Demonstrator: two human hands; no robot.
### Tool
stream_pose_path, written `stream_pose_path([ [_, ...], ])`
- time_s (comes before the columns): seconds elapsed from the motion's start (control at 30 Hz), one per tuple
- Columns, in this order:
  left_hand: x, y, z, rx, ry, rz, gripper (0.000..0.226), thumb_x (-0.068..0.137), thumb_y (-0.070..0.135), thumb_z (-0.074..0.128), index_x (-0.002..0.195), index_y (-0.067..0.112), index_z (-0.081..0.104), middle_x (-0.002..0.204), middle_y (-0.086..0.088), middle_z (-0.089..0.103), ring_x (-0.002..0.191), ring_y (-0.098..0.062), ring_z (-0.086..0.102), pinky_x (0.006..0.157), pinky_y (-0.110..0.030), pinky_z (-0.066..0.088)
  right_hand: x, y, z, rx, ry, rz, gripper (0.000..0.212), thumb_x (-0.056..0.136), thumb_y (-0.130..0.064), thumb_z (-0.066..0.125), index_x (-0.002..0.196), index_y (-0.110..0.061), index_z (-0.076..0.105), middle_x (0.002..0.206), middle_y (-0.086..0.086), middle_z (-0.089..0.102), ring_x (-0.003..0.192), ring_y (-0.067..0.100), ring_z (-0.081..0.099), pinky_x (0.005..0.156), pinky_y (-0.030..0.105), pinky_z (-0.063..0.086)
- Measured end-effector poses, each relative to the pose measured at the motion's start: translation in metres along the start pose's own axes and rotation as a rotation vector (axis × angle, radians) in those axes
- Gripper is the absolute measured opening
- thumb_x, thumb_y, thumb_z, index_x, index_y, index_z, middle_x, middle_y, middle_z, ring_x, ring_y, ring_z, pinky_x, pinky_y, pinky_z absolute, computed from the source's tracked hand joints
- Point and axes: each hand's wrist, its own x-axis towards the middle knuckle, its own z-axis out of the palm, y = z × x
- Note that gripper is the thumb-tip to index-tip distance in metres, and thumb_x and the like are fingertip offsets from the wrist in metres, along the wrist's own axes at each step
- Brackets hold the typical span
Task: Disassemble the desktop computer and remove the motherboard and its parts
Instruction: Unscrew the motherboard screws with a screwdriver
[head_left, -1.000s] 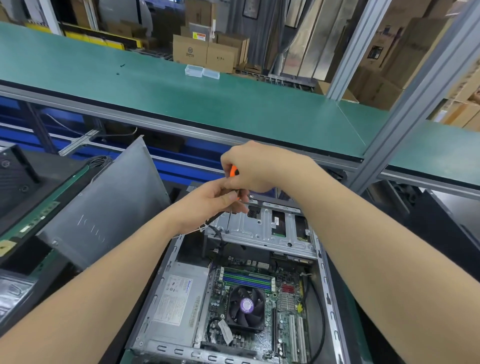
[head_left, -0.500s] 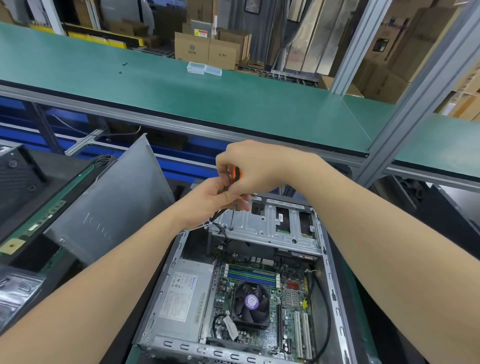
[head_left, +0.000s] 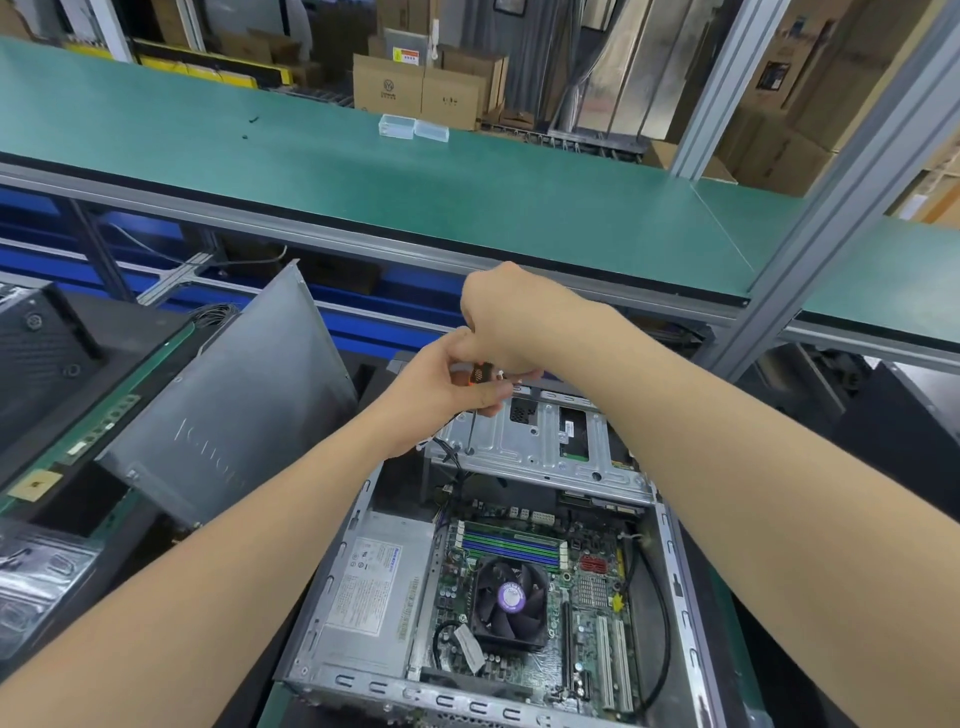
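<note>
The motherboard (head_left: 592, 613) lies flat in the open computer case (head_left: 332, 587), nearer the viewer than both hands, with a fan (head_left: 511, 597) on it. At the case's far end sits the drive cage (head_left: 540, 441). An upright screwdriver (head_left: 475, 375) meets the cage's left corner. The right hand (head_left: 504, 317) is curled over the handle's top, and the left hand (head_left: 441, 384) pinches the handle just below.

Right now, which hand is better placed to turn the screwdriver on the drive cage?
Probably right: the right hand wraps the top of the screwdriver handle, while the left hand only pinches it lower down.
</note>
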Motion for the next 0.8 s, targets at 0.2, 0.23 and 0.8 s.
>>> stream_pose_path([
  [0.2, -0.002, -0.005, -0.008, 0.005, -0.127, -0.045, 0.017, 0.104, 0.017, 0.062, 0.118, 0.012, 0.069, 0.110, -0.003, 0.076, 0.102, -0.022, 0.074, 0.091, -0.026, 0.055, -0.003, 0.009, -0.010, -0.046, -0.127, -0.189, 0.010, 0.086, -0.023, 0.072, 0.092, -0.026, 0.065, 0.096, -0.003, 0.066, 0.088, 0.022, 0.064, 0.063, 0.031, 0.048],
  [0.23, -0.002, -0.005, -0.010, 0.009, -0.143, -0.049, 0.019, 0.105, 0.017, 0.060, 0.122, 0.012, 0.068, 0.114, -0.003, 0.076, 0.104, -0.022, 0.073, 0.092, -0.026, 0.055, -0.003, 0.010, -0.012, -0.056, -0.135, -0.205, 0.012, 0.085, -0.021, 0.073, 0.092, -0.027, 0.065, 0.095, -0.004, 0.065, 0.088, 0.021, 0.064, 0.064, 0.032, 0.049],
  [0.8, -0.002, -0.008, -0.014, -0.065, -0.165, -0.022, 0.017, 0.101, 0.014, 0.064, 0.109, 0.019, 0.078, 0.112, -0.011, 0.076, 0.107, -0.033, 0.073, 0.098, -0.041, 0.058, -0.008, 0.015, -0.013, -0.025, -0.090, -0.292, 0.024, 0.083, -0.041, 0.074, 0.099, -0.026, 0.065, 0.094, -0.008, 0.062, 0.088, 0.015, 0.057, 0.069, 0.035, 0.052],
])
